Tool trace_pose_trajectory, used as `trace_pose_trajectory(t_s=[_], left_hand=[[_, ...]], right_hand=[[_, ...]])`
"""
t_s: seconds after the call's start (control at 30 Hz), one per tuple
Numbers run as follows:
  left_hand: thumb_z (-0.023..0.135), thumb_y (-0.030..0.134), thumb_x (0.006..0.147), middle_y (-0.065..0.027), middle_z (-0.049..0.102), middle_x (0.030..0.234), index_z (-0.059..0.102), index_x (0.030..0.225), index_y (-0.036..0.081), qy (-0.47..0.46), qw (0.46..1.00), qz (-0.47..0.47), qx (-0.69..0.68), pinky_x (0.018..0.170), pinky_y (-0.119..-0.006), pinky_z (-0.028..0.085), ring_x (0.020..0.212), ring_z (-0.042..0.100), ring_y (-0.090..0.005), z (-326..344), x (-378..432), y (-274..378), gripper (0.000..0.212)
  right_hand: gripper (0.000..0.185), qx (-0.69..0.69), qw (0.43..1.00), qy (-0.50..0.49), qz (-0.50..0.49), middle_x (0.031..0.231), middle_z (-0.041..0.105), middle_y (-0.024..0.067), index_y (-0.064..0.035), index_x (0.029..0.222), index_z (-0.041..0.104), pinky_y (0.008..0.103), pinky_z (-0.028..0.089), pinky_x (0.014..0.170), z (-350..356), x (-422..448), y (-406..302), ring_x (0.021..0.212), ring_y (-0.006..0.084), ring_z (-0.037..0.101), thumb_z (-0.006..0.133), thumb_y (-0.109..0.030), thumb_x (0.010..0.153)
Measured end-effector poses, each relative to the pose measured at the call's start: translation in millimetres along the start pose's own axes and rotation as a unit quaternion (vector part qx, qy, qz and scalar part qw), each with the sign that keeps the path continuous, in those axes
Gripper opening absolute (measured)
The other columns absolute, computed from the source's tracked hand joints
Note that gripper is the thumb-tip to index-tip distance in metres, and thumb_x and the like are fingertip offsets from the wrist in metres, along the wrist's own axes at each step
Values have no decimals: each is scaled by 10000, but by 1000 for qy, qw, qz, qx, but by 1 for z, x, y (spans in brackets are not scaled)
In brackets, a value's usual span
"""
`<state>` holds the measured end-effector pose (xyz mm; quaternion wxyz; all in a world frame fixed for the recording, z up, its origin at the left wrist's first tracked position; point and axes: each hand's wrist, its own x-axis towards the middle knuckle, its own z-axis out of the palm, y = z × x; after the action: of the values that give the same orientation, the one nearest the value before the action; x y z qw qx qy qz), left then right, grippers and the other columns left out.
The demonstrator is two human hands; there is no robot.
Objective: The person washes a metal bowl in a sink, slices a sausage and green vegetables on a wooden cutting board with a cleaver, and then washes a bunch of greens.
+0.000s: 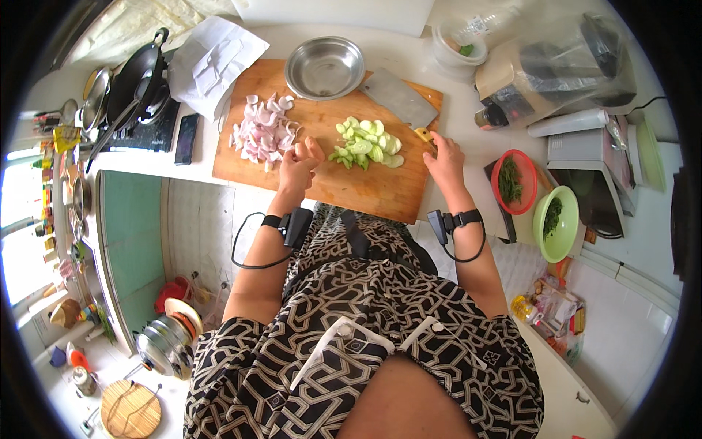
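My left hand point(299, 168) is above the cutting board's near edge, fingers bent inward, with nothing visible in them. Just left of it lies a pile of cut pinkish onion pieces point(265, 127). Sliced pale green vegetable point(368, 142) sits in the middle of the wooden cutting board point(323, 186). My right hand point(447, 162) is at the yellow handle end of a cleaver point(403, 100), thumb apart from the fingers. Whether it grips the handle is hard to see. The cleaver's blade lies flat at the board's far right, beside a steel bowl point(324, 68).
Left of the board are a phone point(186, 139), paper sheets point(211, 60) and a black wok point(131, 82). Red point(529, 189) and green point(567, 230) bowls of leafy greens stand on the right. Beyond them is a microwave point(589, 192); a plastic tub point(458, 46) stands at the back.
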<state>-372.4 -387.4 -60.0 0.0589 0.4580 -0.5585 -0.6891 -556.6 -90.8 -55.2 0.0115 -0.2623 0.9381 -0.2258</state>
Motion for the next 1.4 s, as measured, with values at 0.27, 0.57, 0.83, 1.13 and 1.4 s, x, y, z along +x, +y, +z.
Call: trace_pose_trajectory(t_s=[0.27, 0.57, 0.83, 1.13, 1.4], left_hand=[[762, 173, 750, -41, 496, 728, 429, 947, 105, 34, 999, -14, 18, 476, -281, 417, 480, 441, -124, 11, -15, -2, 394], [789, 206, 712, -28, 524, 718, 491, 869, 72, 115, 983, 102, 96, 464, -278, 392, 492, 428, -115, 23, 5, -13, 362], [821, 172, 641, -106, 632, 751, 503, 804, -12, 113, 977, 82, 163, 703, -346, 496, 743, 626, -221, 26, 24, -11, 401], [755, 206, 649, -155, 653, 886, 549, 947, -23, 89, 980, 49, 168, 770, -372, 492, 835, 642, -277, 15, 7, 2, 429], [694, 155, 672, -181, 647, 911, 562, 1082, 17, 31, 952, 175, 250, 794, -393, 486, 892, 634, -336, -17, -33, -29, 452]], right_hand=[[529, -98, 995, -5, -7, 1100, 581, 119, -114, 1259, 536, 450, 443, 876, 16, 21, -5, 1058, 315, 545, 699, -140, 756], [494, -163, 986, -17, 20, 1098, 614, 125, -106, 1242, 529, 471, 445, 851, 28, 39, -1, 1046, 308, 573, 655, -182, 771], [593, -129, 990, -43, -32, 1094, 618, 136, -111, 1291, 483, 462, 464, 837, 28, 50, 3, 996, 329, 596, 668, -190, 734], [557, 86, 995, -17, 48, 1089, 619, 176, -94, 1302, 495, 412, 481, 867, -26, 25, -16, 1026, 350, 589, 629, -178, 768], [247, 170, 976, -136, 8, 745, 656, 157, -57, 967, 659, 384, 515, 647, -58, -36, -42, 697, 345, 646, 653, -258, 822]])
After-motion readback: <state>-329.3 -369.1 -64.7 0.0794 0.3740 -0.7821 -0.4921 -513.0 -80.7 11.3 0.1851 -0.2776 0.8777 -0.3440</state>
